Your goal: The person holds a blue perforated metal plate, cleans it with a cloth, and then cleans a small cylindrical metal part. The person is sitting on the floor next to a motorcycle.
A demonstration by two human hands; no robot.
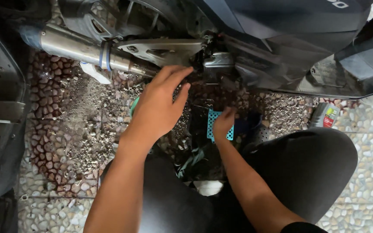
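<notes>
Teal perforated tray (pixel 214 125) sits on the pebbled floor (pixel 78 125) below the motorcycle's underside, between the person's knees. Can't tell what's in it, the right hand (pixel 223 122) covers most of it, fingers curled down onto it; whether they're pinching something is hidden. Its long side seems to run away from the person, toward the bike. Left hand (pixel 158 105) hovers flat, fingers extended and close together, pointing at the engine bracket (pixel 160 49) beside the chrome exhaust pipe (pixel 78 47), which lies left to right. A small oil bottle (pixel 324 115) stands off right.
</notes>
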